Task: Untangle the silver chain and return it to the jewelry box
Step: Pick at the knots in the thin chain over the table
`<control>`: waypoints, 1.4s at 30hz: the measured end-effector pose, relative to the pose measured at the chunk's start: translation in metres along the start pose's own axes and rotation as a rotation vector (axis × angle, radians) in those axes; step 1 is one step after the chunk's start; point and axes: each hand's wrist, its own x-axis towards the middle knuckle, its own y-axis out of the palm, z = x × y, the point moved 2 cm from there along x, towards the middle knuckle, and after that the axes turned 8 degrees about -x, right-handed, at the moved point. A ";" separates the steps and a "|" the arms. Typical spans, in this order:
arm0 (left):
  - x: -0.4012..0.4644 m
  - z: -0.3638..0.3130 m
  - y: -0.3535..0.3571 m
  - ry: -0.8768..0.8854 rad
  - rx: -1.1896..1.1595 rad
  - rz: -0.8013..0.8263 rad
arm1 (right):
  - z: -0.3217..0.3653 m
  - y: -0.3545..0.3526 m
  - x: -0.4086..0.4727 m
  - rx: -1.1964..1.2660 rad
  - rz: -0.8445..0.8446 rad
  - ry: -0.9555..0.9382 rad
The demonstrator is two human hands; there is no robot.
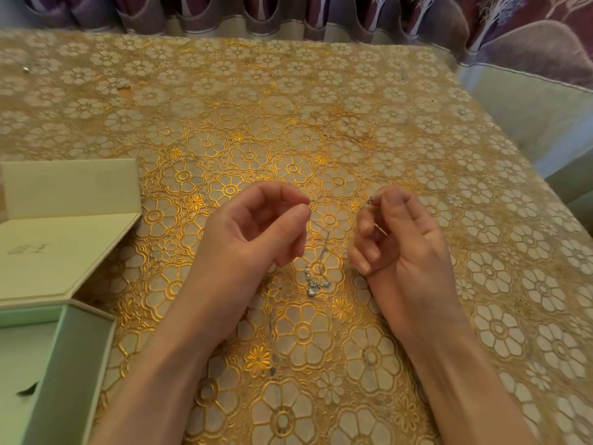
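Left hand (pixel 256 232): raised above the table, thumb and forefinger pinched together on one end of the silver chain (pixel 322 248); the other fingers curl loosely. Right hand (pixel 394 239): raised level with the left, thumb and forefinger pinching the opposite end, where a small clasp (pixel 369 201) shows at the fingertips; the remaining fingers are curled toward the palm. The chain hangs between the two hands in a thin line, hard to trace in places, down to a sparkling pendant (pixel 313 282) low between the wrists; whether the pendant touches the cloth cannot be told. Beneath lies a gold floral tablecloth (pixel 288 123). The pale green jewelry box (pixel 69 364) stands open at the left edge, well apart from the chain, its lid (pixel 64 226) flat behind it. Purple curtains (pixel 353 14) hang beyond the table.
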 end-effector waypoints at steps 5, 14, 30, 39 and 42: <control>0.000 0.000 -0.001 -0.016 0.017 0.000 | 0.002 0.001 -0.001 -0.021 0.004 -0.003; -0.002 0.002 0.007 0.061 0.507 -0.025 | 0.003 0.002 -0.002 0.020 0.014 -0.001; -0.001 0.008 0.014 0.102 0.723 -0.150 | 0.000 0.005 -0.003 -0.104 0.120 -0.054; 0.000 0.001 0.008 0.014 0.468 -0.138 | 0.002 -0.002 -0.002 0.078 0.072 0.010; 0.001 -0.002 0.005 0.002 0.382 -0.157 | 0.002 -0.004 -0.001 0.196 0.055 0.066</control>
